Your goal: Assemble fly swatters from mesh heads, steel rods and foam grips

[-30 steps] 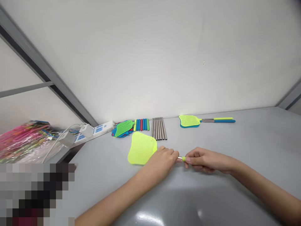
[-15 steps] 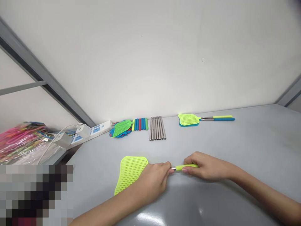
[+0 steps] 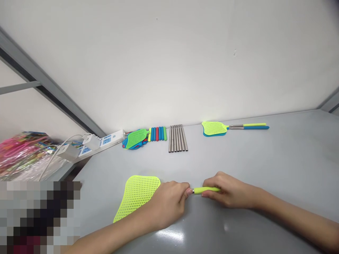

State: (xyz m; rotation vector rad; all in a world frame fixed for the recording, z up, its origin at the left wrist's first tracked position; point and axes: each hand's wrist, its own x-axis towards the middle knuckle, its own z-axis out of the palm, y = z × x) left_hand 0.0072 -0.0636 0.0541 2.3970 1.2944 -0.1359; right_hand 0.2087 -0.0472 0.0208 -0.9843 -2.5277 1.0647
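Note:
A yellow-green fly swatter point(image 3: 141, 194) is held level above the front of the grey table. My left hand point(image 3: 172, 203) wraps round its metal shaft, most of which is hidden under the fingers; a short bit of bare metal shows beside the thumb. Thumb and fingers of my right hand point(image 3: 225, 190) grip the yellow-green handle sleeve point(image 3: 202, 190) at the shaft's other end. The perforated swatter head lies to the left, partly covered by my left forearm.
At the back stand a stack of swatter heads point(image 3: 137, 138), several coloured handle sleeves point(image 3: 157, 134) and several metal tubes point(image 3: 178, 138). Two assembled swatters point(image 3: 215, 128) lie further right. A power strip point(image 3: 107, 141) with plugs and plastic-wrapped goods point(image 3: 26, 155) are at the left.
Less bare shaft shows between my left hand and the handle sleeve. Both hands and the swatter have shifted slightly left, and the camera view has tilted a little.

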